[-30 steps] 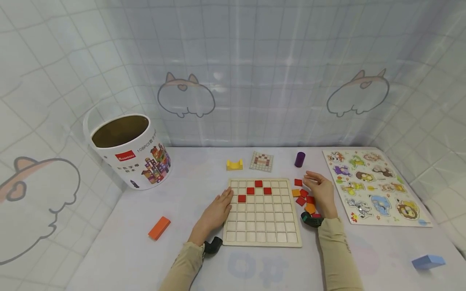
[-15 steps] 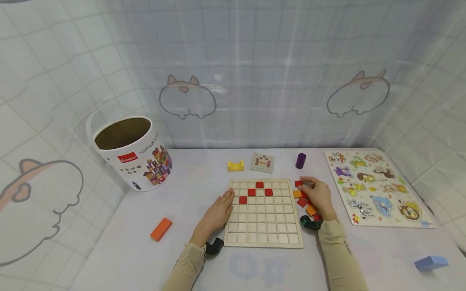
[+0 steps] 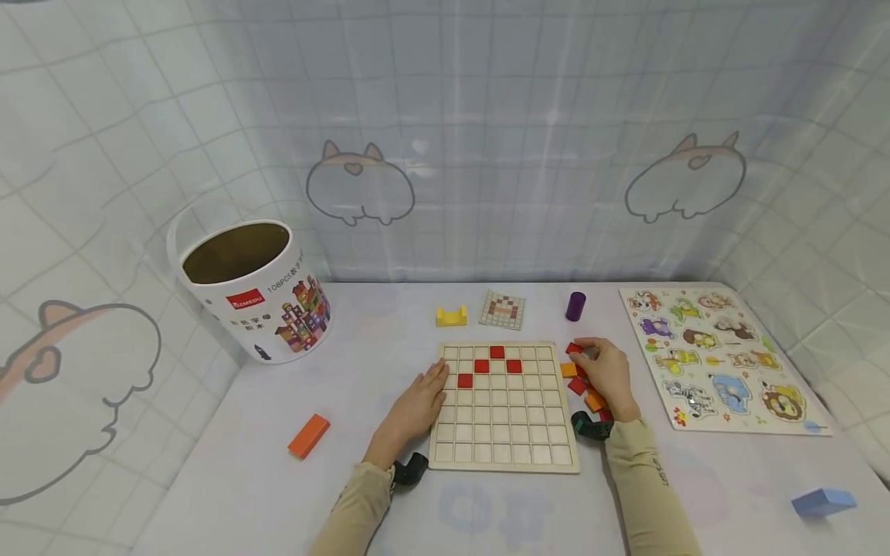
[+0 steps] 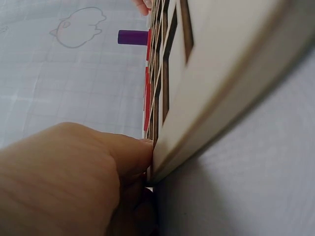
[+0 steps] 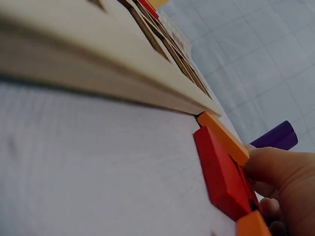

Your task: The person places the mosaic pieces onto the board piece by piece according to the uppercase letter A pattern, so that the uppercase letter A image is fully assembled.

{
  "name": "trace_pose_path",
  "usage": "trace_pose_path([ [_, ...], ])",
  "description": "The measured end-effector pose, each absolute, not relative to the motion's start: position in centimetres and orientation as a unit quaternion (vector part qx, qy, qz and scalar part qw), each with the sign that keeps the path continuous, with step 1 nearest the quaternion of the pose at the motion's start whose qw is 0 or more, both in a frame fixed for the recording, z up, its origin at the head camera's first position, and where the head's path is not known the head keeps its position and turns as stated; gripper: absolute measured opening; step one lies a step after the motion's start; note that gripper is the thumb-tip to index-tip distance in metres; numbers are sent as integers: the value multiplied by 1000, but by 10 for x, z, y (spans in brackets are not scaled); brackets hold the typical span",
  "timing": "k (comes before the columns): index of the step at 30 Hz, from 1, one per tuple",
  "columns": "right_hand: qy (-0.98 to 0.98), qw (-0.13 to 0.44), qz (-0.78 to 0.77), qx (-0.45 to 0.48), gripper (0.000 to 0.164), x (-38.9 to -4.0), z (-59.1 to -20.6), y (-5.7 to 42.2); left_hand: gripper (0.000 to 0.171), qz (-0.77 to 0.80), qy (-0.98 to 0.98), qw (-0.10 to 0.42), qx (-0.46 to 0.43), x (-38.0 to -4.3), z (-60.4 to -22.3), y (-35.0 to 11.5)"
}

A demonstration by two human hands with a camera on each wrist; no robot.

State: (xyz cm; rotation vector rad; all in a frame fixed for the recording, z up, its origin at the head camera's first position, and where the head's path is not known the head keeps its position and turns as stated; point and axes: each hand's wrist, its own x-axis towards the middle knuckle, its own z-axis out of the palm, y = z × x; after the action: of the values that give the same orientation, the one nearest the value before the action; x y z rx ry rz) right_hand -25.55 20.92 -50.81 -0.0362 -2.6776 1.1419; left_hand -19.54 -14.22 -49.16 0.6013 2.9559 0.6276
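My left hand (image 3: 416, 405) rests with fairly straight fingers on the left edge of a wooden grid board (image 3: 504, 467). In the left wrist view its thumb touches the board's rim (image 4: 184, 132). Several red square tiles sit in the upper cells, one being the top red tile (image 3: 497, 352). Right of the board, my right hand (image 3: 609, 376) pinches a red tile (image 3: 573, 348) between thumb and fingers. Below it lie loose red and orange tiles, among them an orange tile (image 5: 224, 137) and a red tile (image 5: 221, 172); the hand partly covers the pile.
Behind the board are a yellow block (image 3: 451, 316), a pattern card (image 3: 503, 310) and a purple cylinder (image 3: 575, 306). An animal puzzle board (image 3: 719, 386) lies right. A large bucket (image 3: 243, 324) stands at left. An orange block (image 3: 309, 436) and blue block (image 3: 823, 503) lie toward the sides.
My right hand has come down and slightly left onto the topmost loose red tile, gripping it; the tile has turned a little. The left hand keeps its place on the board.
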Motion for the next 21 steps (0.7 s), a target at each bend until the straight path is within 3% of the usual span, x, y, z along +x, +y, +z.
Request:
trace_pose_path([
  [21, -862, 89, 494, -67, 34, -255, -504, 208, 50, 206, 959, 30, 194, -194, -491, -141],
])
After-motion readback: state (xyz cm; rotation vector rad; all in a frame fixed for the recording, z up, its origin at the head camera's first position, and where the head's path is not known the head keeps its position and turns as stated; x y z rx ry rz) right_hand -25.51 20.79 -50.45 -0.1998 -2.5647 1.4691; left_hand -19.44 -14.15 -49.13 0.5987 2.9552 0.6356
